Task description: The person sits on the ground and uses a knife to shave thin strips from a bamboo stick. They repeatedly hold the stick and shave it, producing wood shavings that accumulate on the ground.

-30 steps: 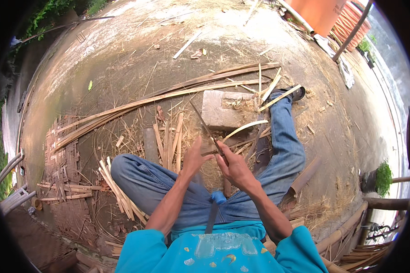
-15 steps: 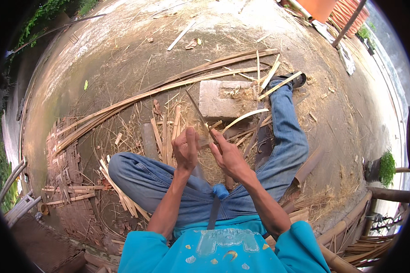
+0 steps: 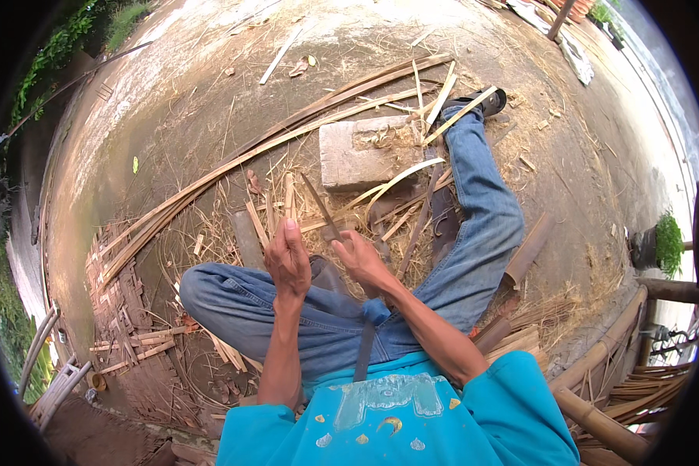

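Observation:
My right hand [image 3: 361, 260] grips a knife [image 3: 318, 203] with a long, narrow, dark blade. The blade slants up and left, and its handle is mostly hidden in my fingers. Left of it, my left hand [image 3: 289, 260] is closed with the thumb upward, and what its fingers hold is hidden. A pale bamboo strip [image 3: 290, 194] rises just above that thumb; whether the hand grips it or it lies behind, I cannot tell. Beyond the knife sits a pale rectangular block [image 3: 369, 159] with shavings on top. A curved pale strip [image 3: 404, 180] lies along its near side.
Long bamboo strips [image 3: 276, 138] stretch across the ground behind the block. Shorter strips lean by my right foot [image 3: 481, 102]. A torn woven mat [image 3: 136, 311] lies at the left, bamboo poles [image 3: 598, 427] at the lower right, and a potted plant [image 3: 664, 245] at the far right.
The whole view has shifted slightly. Both hands appear farther left, the left one also lower. The knife has moved left with its tip lower, and it stays in my right hand.

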The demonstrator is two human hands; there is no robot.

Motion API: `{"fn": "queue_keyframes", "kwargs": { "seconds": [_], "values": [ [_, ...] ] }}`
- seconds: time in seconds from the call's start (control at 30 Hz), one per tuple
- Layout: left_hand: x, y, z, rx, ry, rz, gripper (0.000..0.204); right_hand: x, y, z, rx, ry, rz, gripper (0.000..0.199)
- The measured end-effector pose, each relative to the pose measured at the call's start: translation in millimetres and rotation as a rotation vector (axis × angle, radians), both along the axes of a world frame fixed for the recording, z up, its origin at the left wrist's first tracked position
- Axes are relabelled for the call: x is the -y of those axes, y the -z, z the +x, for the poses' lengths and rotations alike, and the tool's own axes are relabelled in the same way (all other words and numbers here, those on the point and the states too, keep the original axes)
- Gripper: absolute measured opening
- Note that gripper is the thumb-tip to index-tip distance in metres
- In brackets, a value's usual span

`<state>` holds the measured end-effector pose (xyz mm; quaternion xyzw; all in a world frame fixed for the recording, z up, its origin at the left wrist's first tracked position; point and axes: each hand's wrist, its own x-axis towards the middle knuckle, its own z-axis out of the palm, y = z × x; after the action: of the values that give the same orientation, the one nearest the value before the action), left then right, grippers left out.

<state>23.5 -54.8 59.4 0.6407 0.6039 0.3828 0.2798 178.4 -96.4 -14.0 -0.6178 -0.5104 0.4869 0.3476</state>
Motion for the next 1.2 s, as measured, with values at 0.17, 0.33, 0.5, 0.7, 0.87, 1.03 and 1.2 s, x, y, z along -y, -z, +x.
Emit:
{"fn": "queue_keyframes", "kwargs": {
  "seconds": [0.17,0.33,0.5,0.7,0.87,1.03,1.2],
  "values": [
    [-3.7,8.1,-20.1,0.023,-0.039,-0.057,0.059,1.2,12.9,-21.2,0.123,0.028,0.106,0.046],
    [-9.8,41.4,-29.8,-0.373,-0.058,0.317,0.057,3.8,-47.9,-34.9,0.041,-0.019,0.181,0.044],
    [-26.3,20.0,-17.8,-0.077,-0.068,0.032,0.058,-1.4,29.4,-14.8,0.147,-0.013,-0.023,0.042],
    [-31.8,-5.7,-13.6,0.035,-0.137,-0.125,0.067,-10.2,-36.5,-27.8,0.128,-0.101,0.149,0.043],
    [-51.9,18.6,-14.3,-0.256,-0.166,0.233,0.066,-25.3,58.8,7.0,0.269,-0.054,-0.09,0.049],
    [-50.1,4.6,-18.0,0.158,-0.172,-0.19,0.058,-14.8,30.8,0.7,0.225,-0.09,-0.05,0.049],
    [-61.1,-1.8,-13.7,0.143,-0.162,-0.14,0.057,12.8,54.8,-0.9,0.327,-0.043,-0.085,0.045]
  ]
}}
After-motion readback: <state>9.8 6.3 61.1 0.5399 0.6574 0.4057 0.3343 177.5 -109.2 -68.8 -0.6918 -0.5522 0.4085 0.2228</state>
